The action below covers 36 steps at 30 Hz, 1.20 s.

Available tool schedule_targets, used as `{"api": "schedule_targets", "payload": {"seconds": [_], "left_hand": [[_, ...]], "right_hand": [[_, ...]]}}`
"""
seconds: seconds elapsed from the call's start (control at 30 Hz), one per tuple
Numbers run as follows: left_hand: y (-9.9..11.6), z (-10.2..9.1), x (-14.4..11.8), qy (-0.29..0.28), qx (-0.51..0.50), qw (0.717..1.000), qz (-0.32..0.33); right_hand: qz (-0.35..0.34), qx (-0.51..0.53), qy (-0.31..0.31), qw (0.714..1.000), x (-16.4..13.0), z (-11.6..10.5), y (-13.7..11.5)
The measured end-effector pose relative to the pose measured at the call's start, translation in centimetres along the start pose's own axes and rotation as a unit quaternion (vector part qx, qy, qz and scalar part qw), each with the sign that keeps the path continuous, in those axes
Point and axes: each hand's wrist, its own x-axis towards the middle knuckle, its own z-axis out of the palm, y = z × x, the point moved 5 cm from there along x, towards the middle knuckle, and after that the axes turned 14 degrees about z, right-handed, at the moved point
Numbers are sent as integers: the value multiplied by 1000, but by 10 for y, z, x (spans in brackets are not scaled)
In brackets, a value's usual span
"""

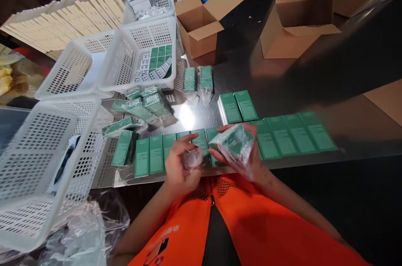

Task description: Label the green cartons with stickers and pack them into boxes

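Writing first. Green boxes (279,136) stand side by side along the near edge of the desk (234,71); faint lines of print on their faces, too small to make out. Label strips (157,70) in the white basket (122,65) carry blue print on white, also unreadable. Orange vest (266,220) bears small white lettering above a blue-and-red emblem; characters not legible from here.

Hands next, both over the row. Right hand (258,165): fingers spread around a wrapped green pack (237,141), gripping it from the sides; pack is tilted, clear film bunched loosely at its lower end. Left hand (180,167): fingers curled in on crumpled clear plastic (192,158), just left of the pack. The plastic is blurred; it looks like loose film, though I cannot tell whether it encloses anything. Hands well apart from the baskets.

Around: two more green boxes (244,105) lie just beyond the row. Two wrapped packs (206,78) stand near the white basket; a heap of wrapped packs (138,107) sits at its near side. Open brown carton (201,42) beyond.
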Motion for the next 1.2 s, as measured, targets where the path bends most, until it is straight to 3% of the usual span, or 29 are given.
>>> {"api": "schedule_targets", "payload": {"seconds": [0.1, 0.2, 0.4, 0.6, 0.7, 0.8, 0.93, 1.1, 1.2], "left_hand": [[0, 2, 18, -60, 40, 997, -13], [-1, 9, 25, -95, 55, 994, 2], [-5, 13, 21, -86, 6, 996, -24], [-7, 16, 21, -113, 28, 993, -7], [-4, 12, 21, -107, 16, 993, 40], [5, 2, 24, -114, 0, 984, 133], [15, -14, 36, -144, 12, 970, 196], [18, -17, 51, -200, -129, 956, 174], [18, -16, 55, -223, -197, 943, 149]], "right_hand": [[-52, -30, 22, 998, -4, 19, -6], [-127, -31, -34, 991, -8, 26, -9], [-166, 62, -118, 977, -9, 3, -16], [-215, -25, -77, 973, -5, -9, -33], [-301, -62, -74, 949, -8, -14, -48], [-388, -96, -93, 912, -9, -17, -61], [-405, -57, -163, 898, -1, -21, -69], [-411, 2, -269, 871, 1, -20, -83], [-430, 1, -247, 868, -1, -24, -94]]}}
